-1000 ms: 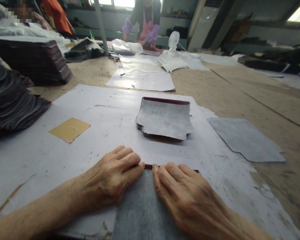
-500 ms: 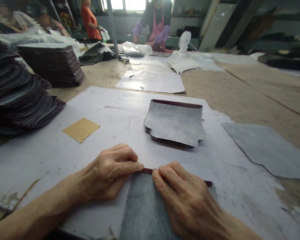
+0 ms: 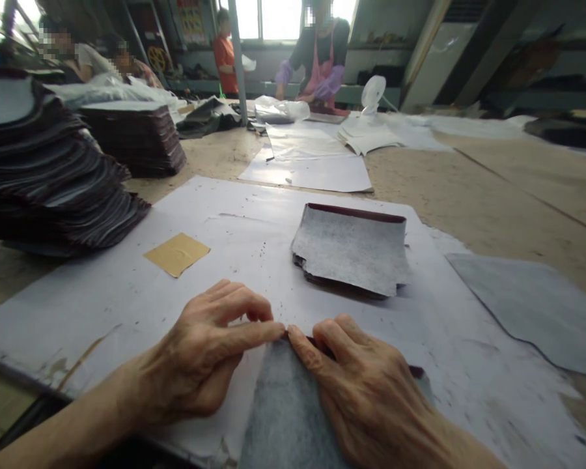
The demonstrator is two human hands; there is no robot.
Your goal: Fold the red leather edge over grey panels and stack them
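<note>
A grey sheet (image 3: 288, 404) with a dark red folded strip along its far edge lies in front of me. My left hand (image 3: 215, 352) has its fingers bent together, with thumb and fingertips at the left end of that strip. Over the sheet's right part lies my right hand (image 3: 366, 378), its fingers pressed on the folded edge, the thumb close to my left fingertips. Beyond the hands sits a small stack of grey pieces (image 3: 354, 251) with a dark red edge. A yellow-brown square (image 3: 177, 254) lies on the white board (image 3: 244, 260) to the left.
Tall piles of dark pieces (image 3: 53, 176) and a squared stack (image 3: 137, 137) stand at the left. Another grey sheet (image 3: 532, 306) lies at the right. White sheets (image 3: 312, 163) and a small fan (image 3: 372, 96) are farther back, near a person in a pink apron (image 3: 320, 65).
The view has shifted slightly left and up. My right thumb has moved left along the folded edge, almost meeting my left fingertips and covering more of the dark red strip.
</note>
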